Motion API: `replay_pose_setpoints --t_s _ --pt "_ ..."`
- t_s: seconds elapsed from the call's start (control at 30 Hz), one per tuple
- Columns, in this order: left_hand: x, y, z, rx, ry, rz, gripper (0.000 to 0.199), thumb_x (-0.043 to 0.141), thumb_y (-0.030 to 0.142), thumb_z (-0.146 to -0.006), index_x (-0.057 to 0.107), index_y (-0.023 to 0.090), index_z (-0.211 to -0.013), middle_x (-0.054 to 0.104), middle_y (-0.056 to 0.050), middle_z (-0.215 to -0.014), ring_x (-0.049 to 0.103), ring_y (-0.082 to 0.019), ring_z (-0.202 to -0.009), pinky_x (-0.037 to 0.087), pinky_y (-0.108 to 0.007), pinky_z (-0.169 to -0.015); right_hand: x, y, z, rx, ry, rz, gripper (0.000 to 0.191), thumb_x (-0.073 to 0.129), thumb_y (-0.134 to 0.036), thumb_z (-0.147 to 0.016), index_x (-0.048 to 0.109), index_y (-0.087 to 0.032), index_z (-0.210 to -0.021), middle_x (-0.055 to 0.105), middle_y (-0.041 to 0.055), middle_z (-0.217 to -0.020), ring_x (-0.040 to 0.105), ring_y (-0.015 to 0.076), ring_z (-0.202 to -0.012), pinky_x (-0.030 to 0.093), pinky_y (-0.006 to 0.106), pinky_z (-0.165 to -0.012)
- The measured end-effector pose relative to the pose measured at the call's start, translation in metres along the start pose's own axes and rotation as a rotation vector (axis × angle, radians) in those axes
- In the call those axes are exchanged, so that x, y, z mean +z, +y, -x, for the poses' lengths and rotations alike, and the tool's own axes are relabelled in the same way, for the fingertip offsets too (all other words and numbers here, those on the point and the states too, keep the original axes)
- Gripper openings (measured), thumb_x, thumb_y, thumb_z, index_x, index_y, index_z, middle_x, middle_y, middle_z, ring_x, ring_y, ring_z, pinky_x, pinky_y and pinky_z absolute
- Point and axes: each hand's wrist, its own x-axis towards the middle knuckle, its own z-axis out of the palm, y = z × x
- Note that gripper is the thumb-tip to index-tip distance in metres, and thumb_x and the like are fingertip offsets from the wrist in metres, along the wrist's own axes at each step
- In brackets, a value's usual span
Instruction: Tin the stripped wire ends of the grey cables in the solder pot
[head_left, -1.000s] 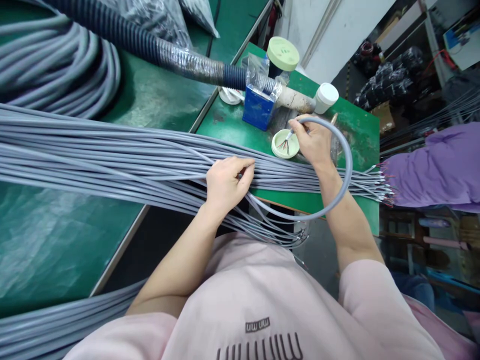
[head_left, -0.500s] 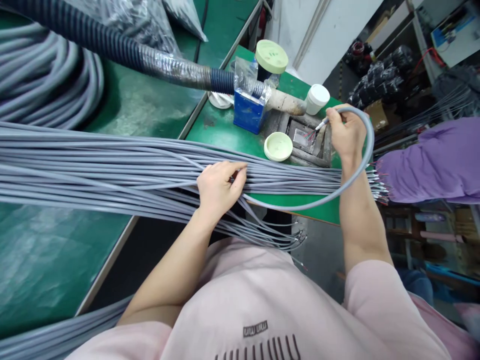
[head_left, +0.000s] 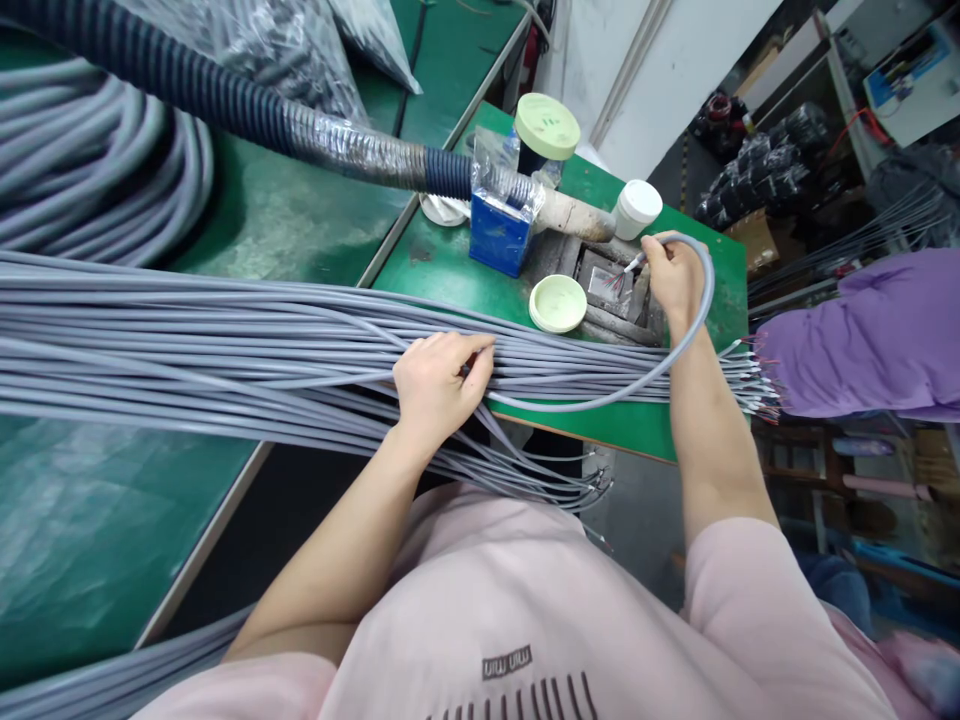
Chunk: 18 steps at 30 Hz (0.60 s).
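Observation:
My right hand (head_left: 675, 272) pinches a grey cable (head_left: 703, 310) near its stripped end. The cable's thin coloured wires (head_left: 618, 282) touch the shiny surface of a small metal pot (head_left: 600, 284) set in a dirty block. From my right hand the cable loops down and back left to the long bundle of grey cables (head_left: 315, 335). My left hand (head_left: 444, 378) rests on that bundle, thumb and forefinger curled together around a cable; the exact grip is partly hidden. A pale green dish (head_left: 557, 304) stands beside the pot.
A ribbed hose (head_left: 360, 150) runs over the green table (head_left: 420, 250) to a blue box (head_left: 496, 235). Behind are a lidded jar (head_left: 547, 128) and white tub (head_left: 637, 208). Coiled cable (head_left: 112, 160) lies left; purple cloth (head_left: 862, 335) hangs right. Cable ends stick out at the table's right edge.
My right hand has moved left and slightly down with the cable, and the wire ends now reach further over the shiny surface. My left hand has stayed on the bundle.

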Motion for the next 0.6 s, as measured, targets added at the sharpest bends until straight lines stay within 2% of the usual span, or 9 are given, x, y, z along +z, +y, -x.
replay_pose_setpoints --t_s 0.2,0.3,0.4,0.5,0.57,0.6 --pt "0.002 0.0 0.0 0.0 0.009 0.006 0.019 0.056 0.027 -0.088 0.073 0.021 -0.092 0.067 -0.002 -0.067 0.059 -0.016 -0.066 0.04 -0.029 -0.069 0.016 0.009 -0.002 0.008 -0.041 -0.017 0.033 0.052 -0.042 -0.088 0.067 -0.017 -0.073 0.067 0.0036 -0.067 0.065 0.0206 -0.076 0.049 0.031 -0.077" --pt "0.002 -0.001 -0.001 -0.002 0.013 0.018 0.018 0.057 0.027 -0.087 0.073 0.021 -0.091 0.067 -0.002 -0.067 0.059 -0.016 -0.067 0.04 -0.03 -0.069 0.012 0.007 -0.002 0.006 -0.017 -0.023 0.036 0.051 -0.044 -0.089 0.067 -0.017 -0.072 0.067 0.0033 -0.068 0.065 0.0197 -0.074 0.05 0.032 -0.076" --pt "-0.003 0.002 -0.002 -0.048 0.01 0.092 0.017 0.059 0.027 -0.086 0.074 0.021 -0.089 0.066 -0.001 -0.067 0.058 -0.015 -0.065 0.041 -0.03 -0.069 -0.013 -0.008 0.008 -0.032 0.047 -0.07 0.037 0.049 -0.047 -0.091 0.068 -0.019 -0.076 0.069 0.0031 -0.072 0.066 0.0192 -0.074 0.051 0.034 -0.076" --pt "-0.014 0.016 -0.003 -0.204 -0.01 0.389 0.017 0.061 0.031 -0.085 0.075 0.021 -0.089 0.067 -0.002 -0.069 0.056 -0.014 -0.063 0.044 -0.029 -0.066 -0.056 -0.037 0.041 -0.103 0.056 -0.161 0.033 0.048 -0.046 -0.093 0.07 -0.024 -0.086 0.071 0.0035 -0.081 0.068 0.0211 -0.079 0.054 0.038 -0.076" --pt "-0.02 0.033 -0.003 -0.326 -0.12 0.678 0.019 0.064 0.034 -0.084 0.075 0.02 -0.091 0.069 -0.003 -0.074 0.058 -0.013 -0.064 0.046 -0.027 -0.064 -0.083 -0.057 0.075 -0.128 0.056 -0.215 0.026 0.051 -0.044 -0.092 0.071 -0.028 -0.092 0.073 0.004 -0.09 0.069 0.0234 -0.085 0.056 0.041 -0.078" --pt "-0.021 0.044 -0.002 -0.366 -0.235 0.808 0.021 0.065 0.036 -0.083 0.075 0.019 -0.09 0.07 -0.003 -0.077 0.059 -0.013 -0.065 0.046 -0.027 -0.063 -0.094 -0.066 0.095 -0.128 0.044 -0.239 0.023 0.053 -0.043 -0.091 0.072 -0.031 -0.096 0.074 0.0046 -0.095 0.07 0.0246 -0.087 0.057 0.043 -0.078"
